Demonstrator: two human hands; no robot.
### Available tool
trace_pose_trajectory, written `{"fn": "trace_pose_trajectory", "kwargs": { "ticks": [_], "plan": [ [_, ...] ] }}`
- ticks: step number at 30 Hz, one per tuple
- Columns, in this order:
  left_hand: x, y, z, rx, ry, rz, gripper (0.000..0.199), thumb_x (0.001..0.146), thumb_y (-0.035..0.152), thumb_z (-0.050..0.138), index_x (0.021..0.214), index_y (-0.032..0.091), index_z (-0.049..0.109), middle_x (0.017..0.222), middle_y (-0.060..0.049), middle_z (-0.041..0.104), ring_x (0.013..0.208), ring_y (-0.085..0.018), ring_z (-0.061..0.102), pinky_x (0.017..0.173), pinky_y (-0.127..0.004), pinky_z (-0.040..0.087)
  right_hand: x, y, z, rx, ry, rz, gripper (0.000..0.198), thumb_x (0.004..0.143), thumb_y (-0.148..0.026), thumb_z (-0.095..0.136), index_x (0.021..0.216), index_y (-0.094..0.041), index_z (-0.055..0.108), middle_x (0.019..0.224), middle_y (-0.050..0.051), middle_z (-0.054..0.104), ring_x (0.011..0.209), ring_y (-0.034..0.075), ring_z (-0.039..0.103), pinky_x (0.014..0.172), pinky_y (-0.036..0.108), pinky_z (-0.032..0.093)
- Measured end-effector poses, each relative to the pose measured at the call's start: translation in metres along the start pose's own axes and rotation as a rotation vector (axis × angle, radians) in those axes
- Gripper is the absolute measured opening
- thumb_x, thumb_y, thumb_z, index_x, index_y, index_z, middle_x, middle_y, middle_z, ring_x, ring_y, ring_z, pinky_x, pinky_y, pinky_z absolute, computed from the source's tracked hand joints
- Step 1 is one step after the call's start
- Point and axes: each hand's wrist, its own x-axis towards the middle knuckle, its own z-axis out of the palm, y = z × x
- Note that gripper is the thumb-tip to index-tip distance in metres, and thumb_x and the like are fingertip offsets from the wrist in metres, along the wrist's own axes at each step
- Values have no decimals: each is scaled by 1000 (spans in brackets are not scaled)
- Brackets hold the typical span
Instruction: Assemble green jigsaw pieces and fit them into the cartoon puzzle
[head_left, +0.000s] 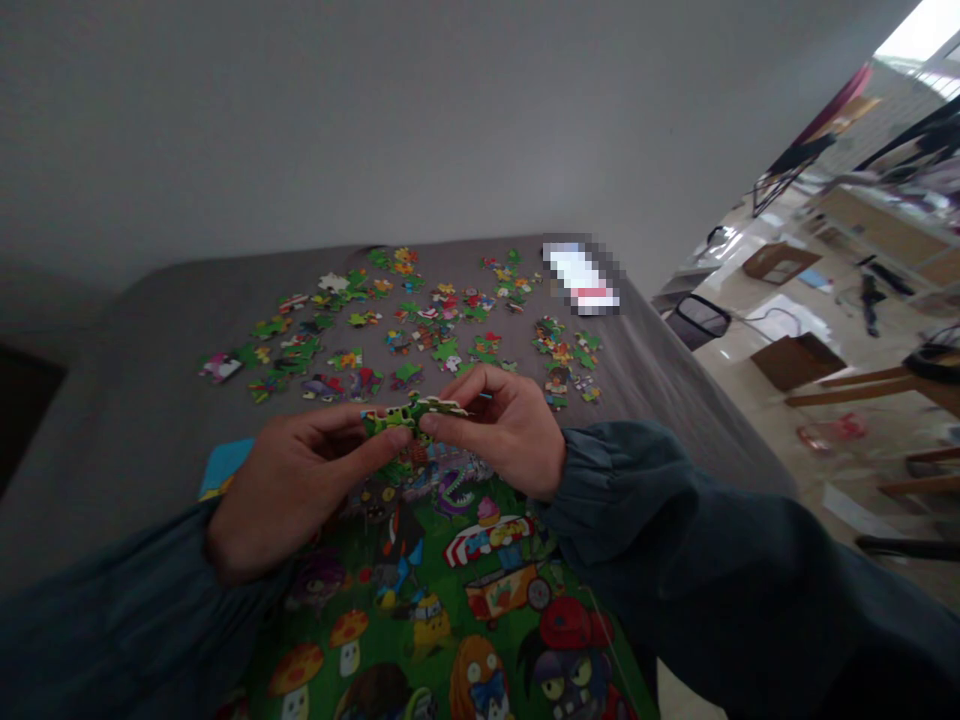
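Note:
Both hands meet above the far part of a colourful cartoon picture board point(442, 590). My left hand point(300, 480) pinches some green jigsaw puzzle pieces point(390, 420) between thumb and fingers. From the other side, my right hand point(502, 425) is closed on the right end of the same pieces, thumb below and fingers above. The pieces are held tilted, nearly edge-on, so I cannot tell how many there are or whether they are joined. Beyond the hands, many loose jigsaw pieces point(446, 350) lie scattered on the grey cloth.
Grey cloth point(150, 370) covers the surface, which ends at a pale wall point(420, 120). A blurred-out lit phone-like object point(581, 275) lies at the back right. Past the right edge, the floor holds cardboard boxes point(799, 358) and a wooden-legged piece of furniture point(862, 383).

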Motion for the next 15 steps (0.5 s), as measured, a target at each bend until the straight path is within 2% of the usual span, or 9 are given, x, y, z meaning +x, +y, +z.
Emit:
{"fn": "trace_pose_trajectory", "kwargs": {
  "ticks": [7,11,15],
  "plan": [
    [0,2,-2,93,40,-6,42,64,64,74,68,22,74,42,6,48,36,-9,36,33,-19,26,0,-3,1,-20,-66,28,45,59,-41,99,72,-21,61,69,-4,69,62,12,65,59,27,54],
    [1,0,-4,108,28,-16,40,66,63,72,72,23,74,45,5,54,33,-11,40,31,-22,29,2,-3,-1,-15,-115,56,45,61,-44,97,74,-21,62,65,-6,68,60,12,66,59,27,55],
    [1,-1,-5,96,10,4,38,70,62,72,74,24,74,43,6,52,32,-12,40,31,-22,28,1,-3,-1,-28,-80,37,46,60,-46,97,73,-21,61,65,-5,69,60,12,66,59,28,55]
  ]
}}
